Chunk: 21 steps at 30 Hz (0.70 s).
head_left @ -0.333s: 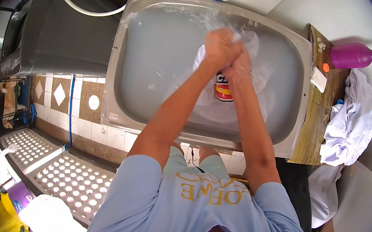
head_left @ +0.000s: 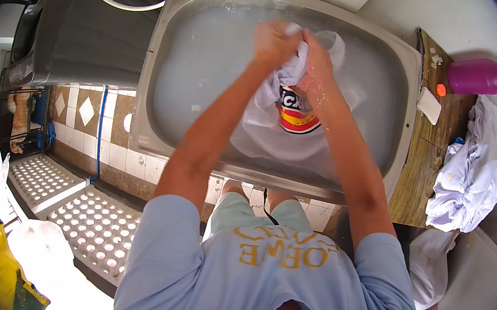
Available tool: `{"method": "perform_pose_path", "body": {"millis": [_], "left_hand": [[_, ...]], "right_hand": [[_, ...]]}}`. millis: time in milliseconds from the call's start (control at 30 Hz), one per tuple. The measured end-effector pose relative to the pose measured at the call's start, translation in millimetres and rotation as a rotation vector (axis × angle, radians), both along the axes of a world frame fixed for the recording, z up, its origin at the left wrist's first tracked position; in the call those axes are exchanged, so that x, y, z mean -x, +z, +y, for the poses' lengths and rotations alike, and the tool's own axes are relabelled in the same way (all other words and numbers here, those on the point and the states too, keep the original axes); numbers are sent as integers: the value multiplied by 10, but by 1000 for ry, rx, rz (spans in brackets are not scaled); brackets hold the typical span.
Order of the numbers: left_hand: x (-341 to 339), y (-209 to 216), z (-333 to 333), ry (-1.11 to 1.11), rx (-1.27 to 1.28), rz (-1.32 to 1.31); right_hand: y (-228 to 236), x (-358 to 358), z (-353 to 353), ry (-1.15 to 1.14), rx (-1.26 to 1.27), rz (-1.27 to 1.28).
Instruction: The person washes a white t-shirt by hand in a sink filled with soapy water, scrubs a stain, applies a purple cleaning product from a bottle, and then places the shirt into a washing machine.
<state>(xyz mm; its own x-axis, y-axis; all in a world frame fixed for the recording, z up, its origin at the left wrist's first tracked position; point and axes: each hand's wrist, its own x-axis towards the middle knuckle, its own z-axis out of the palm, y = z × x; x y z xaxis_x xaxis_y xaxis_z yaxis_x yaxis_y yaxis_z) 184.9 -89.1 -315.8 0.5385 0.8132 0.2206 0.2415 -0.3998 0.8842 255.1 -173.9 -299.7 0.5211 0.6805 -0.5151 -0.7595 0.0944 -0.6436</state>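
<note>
A white garment (head_left: 298,119) with a dark, red and yellow printed patch lies partly under cloudy water in a wide grey basin (head_left: 405,106). Closed fingers of my left hand (head_left: 274,44) grip a bunched part of the cloth above the water; this hand is slightly blurred. Right beside it, my right hand (head_left: 316,67) is closed on the same bunch, its wrist wet and sudsy. Between the hands the cloth hangs in folds down to the water. A small white bit shows at the left fingertips, and I cannot tell whether it is cloth or soap.
Right of the basin, a wooden board (head_left: 414,170) bears a white soap bar (head_left: 429,106), an orange cap (head_left: 441,90), a purple bottle (head_left: 481,77) and white clothes (head_left: 476,166). A dark appliance (head_left: 97,41) stands left, with a white hose (head_left: 111,3) above it.
Both hands have moved apart slightly, the left one leftward and up. More bunched cloth shows between them, and the printed patch is more exposed. The whole view has shifted slightly.
</note>
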Motion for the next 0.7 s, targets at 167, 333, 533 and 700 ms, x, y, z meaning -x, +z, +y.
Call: {"method": "perform_pose_path", "body": {"millis": [167, 333, 533, 700], "left_hand": [[631, 301, 537, -49, -358, 203], [1012, 138, 22, -88, -52, 410], [667, 365, 82, -192, 540, -112], [963, 544, -45, -149, 201, 237]], "right_hand": [[509, -596, -291, 294, 84, -663], [294, -230, -599, 497, 109, -1145], [17, 195, -292, 520, 65, -1553], [-50, -417, -163, 469, 192, -931]]}}
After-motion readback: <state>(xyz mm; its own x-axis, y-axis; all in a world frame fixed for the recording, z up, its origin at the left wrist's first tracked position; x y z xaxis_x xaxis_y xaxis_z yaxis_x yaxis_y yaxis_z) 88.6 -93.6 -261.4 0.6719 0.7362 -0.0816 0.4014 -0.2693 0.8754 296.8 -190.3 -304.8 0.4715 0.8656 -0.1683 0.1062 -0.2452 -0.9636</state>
